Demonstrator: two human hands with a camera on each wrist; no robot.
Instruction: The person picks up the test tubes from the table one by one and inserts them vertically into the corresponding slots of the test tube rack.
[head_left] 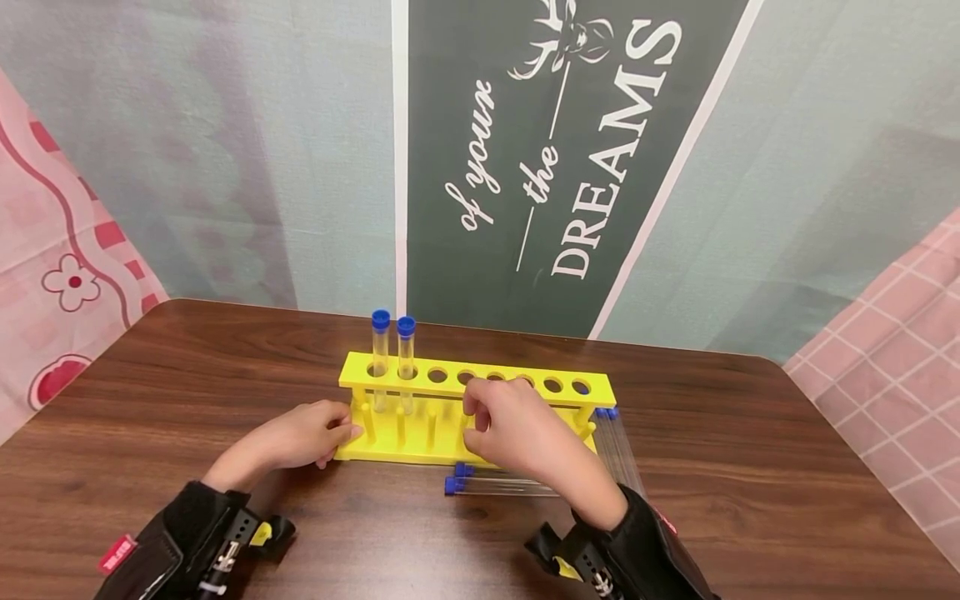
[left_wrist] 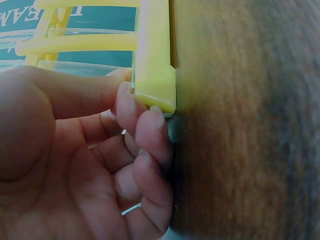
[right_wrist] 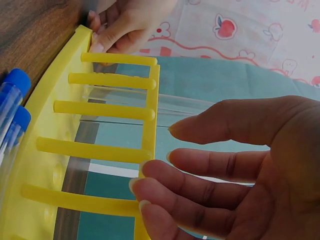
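A yellow test tube rack [head_left: 416, 448] stands upright on the table. Two clear test tubes, one [head_left: 381, 343] beside the other [head_left: 406, 348], stand with blue caps in the two leftmost holes. At the rack's left end my left hand [head_left: 311, 433] pinches the base; the left wrist view shows thumb and fingertips on the yellow corner [left_wrist: 156, 92]. My right hand [head_left: 521, 425] is in front of the rack's right half. Its thumb and fingers are bent and apart with nothing between them in the right wrist view, close to the upper bar and pegs [right_wrist: 95, 150].
Capped tubes [head_left: 502, 487] lie on the table before the rack, partly behind my right forearm. More tubes [head_left: 618, 446] lie at its right end. A printed curtain [head_left: 337, 167] hangs behind the brown table [head_left: 360, 533].
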